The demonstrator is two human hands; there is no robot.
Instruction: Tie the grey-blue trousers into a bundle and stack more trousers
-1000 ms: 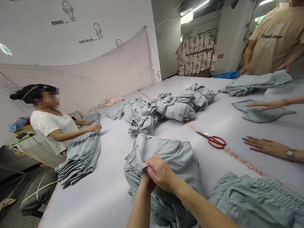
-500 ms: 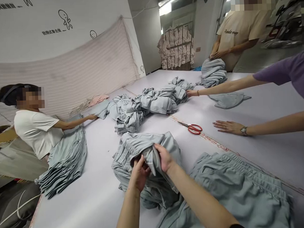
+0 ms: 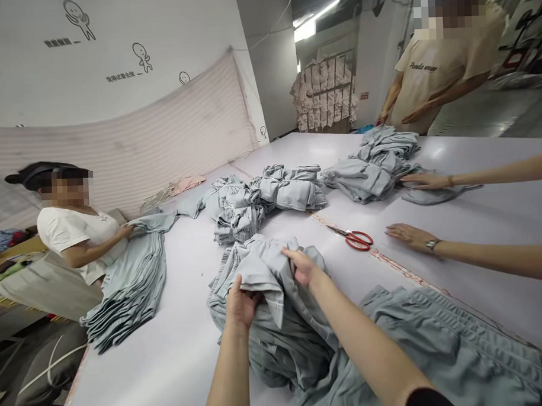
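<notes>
A heap of light grey-blue garments lies on the white table right in front of me. My left hand is closed on a fold of the top garment at the heap's near left. My right hand grips the same garment a little farther back and to the right. The cloth is bunched between both hands.
Red-handled scissors lie right of the heap. More grey garments spread at near right, bundles mid-table. A seated person handles a stack at left. Another person's hands rest flat at right; a third person stands at the far corner.
My hands have moved apart along the top garment, spreading it. The person at right pulled a bundle toward the far right pile. The seated person drew a garment toward their stack.
</notes>
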